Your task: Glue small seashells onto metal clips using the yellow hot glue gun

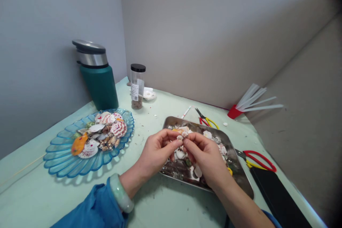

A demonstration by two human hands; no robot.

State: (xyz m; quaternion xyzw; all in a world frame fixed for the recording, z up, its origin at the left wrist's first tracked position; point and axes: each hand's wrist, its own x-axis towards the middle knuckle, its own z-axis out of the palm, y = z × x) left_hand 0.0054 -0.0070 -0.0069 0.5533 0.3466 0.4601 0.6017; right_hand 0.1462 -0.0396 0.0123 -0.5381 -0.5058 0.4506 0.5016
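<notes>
My left hand [157,149] and my right hand [204,156] meet over a steel tray [242,176] that holds several small shells. Both hands are closed in a pinch, fingertips touching, around a small pale shell [182,137] held between them. A jade-green bangle sits on my left wrist above a blue sleeve. To the left stands a blue glass plate [60,160] with several red-and-white scallop shells and one orange shell.
A teal flask [97,76] and a clear jar with a black lid [137,85] stand at the back. Small scissors [204,118] lie behind the tray, red-handled scissors [256,159] to its right, beside a black case [278,197]. A red holder with white sticks [248,104] leans by the wall.
</notes>
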